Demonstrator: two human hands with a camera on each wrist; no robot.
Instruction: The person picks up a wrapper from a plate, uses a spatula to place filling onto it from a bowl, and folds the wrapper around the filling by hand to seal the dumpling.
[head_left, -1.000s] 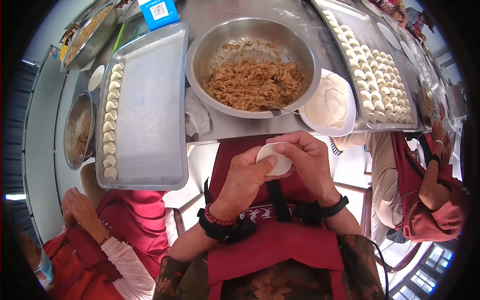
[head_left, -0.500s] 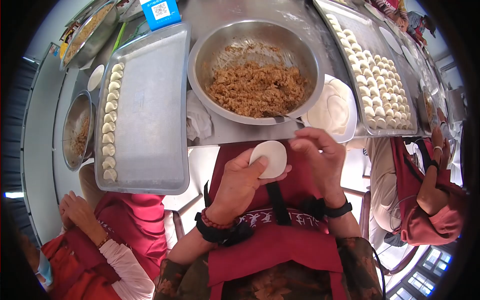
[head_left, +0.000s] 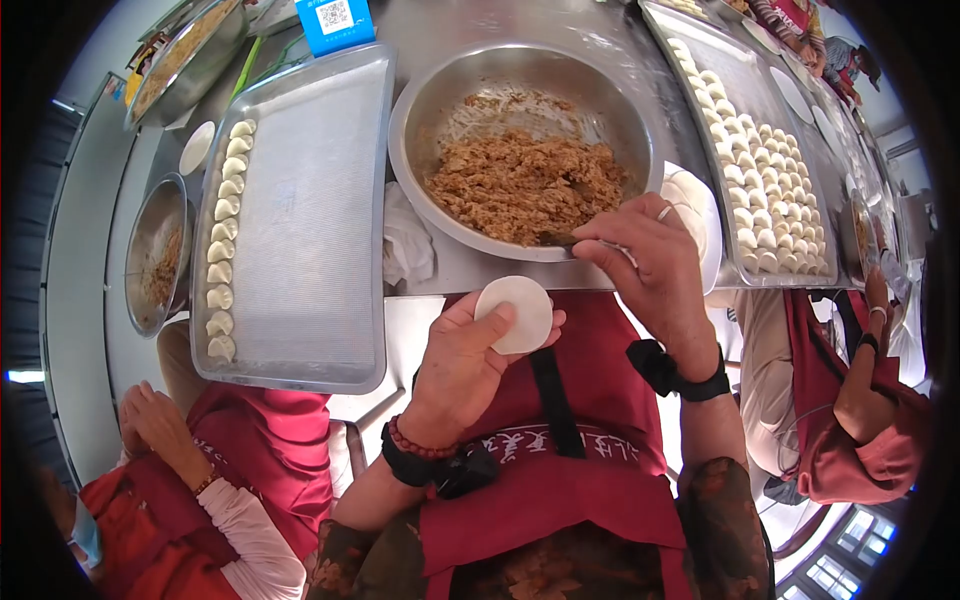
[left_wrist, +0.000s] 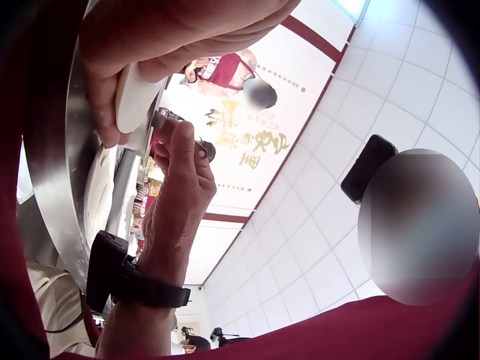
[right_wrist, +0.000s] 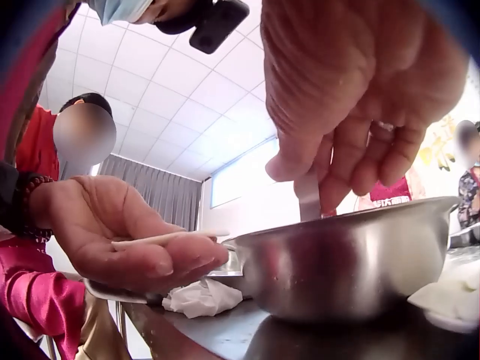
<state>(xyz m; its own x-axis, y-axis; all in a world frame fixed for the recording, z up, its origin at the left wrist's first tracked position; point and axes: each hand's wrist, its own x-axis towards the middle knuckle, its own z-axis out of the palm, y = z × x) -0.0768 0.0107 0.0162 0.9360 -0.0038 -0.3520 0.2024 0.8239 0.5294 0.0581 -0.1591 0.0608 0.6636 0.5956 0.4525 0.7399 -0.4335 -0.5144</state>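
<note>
On the fingers of my left hand (head_left: 465, 365) lies a round white dumpling wrapper (head_left: 525, 318), with the thumb on top of it. The hand is palm up, in front of the table edge. My right hand (head_left: 655, 265) is at the near right rim of a large steel bowl (head_left: 595, 115). It pinches the flat handle of a metal utensil (right_wrist: 307, 196), whose lower end is hidden inside the bowl in the right wrist view. Brown minced filling (head_left: 520, 180) fills the bottom of the bowl.
A metal tray (head_left: 310, 220) with one row of folded dumplings stands left. Another tray (head_left: 715, 40) with many dumplings is at the right. A white plate of wrappers (head_left: 708, 225) sits beside the bowl, and a crumpled cloth (head_left: 405, 245) lies left of it. People sit on both sides.
My right hand left the wrapper, reached forward to the bowl and took hold of the utensil's handle. The left hand, still holding the wrapper, shifted slightly left.
</note>
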